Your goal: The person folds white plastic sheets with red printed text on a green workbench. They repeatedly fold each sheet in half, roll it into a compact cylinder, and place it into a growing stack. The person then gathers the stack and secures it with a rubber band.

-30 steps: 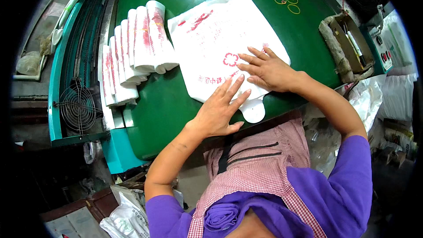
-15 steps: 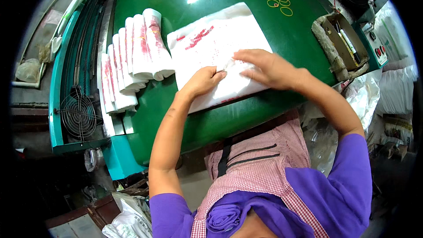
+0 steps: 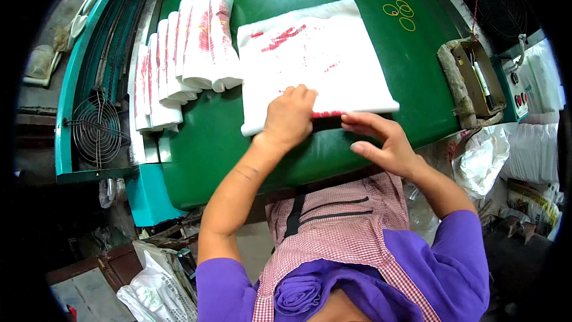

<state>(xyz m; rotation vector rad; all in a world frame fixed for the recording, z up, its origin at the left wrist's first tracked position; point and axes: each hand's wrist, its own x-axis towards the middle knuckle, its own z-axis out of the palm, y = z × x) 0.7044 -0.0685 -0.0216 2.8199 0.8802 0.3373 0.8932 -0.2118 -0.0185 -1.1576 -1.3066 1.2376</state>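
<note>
A stack of white plastic bags with red print lies flat on the green tabletop, its near edge turned up into a narrow roll. My left hand is closed over the middle of that near edge, fingers curled on top and the thumb hidden. To its right, my right hand is open, thumb apart from the fingers. Its fingertips reach the rolled edge and nothing is gripped between them. Left of the stack, several finished rolls of white bags with red print lie side by side, yellow bands round some of them.
Several yellow rubber bands lie at the far right of the green table. A worn box with pens stands by the right edge, next to a teal control box with red buttons. A round wire guard sits at the left.
The stack's near edge has become a small roll. My left hand has moved from lying on the bags to curling over that edge; my right hand has drawn back toward me.
</note>
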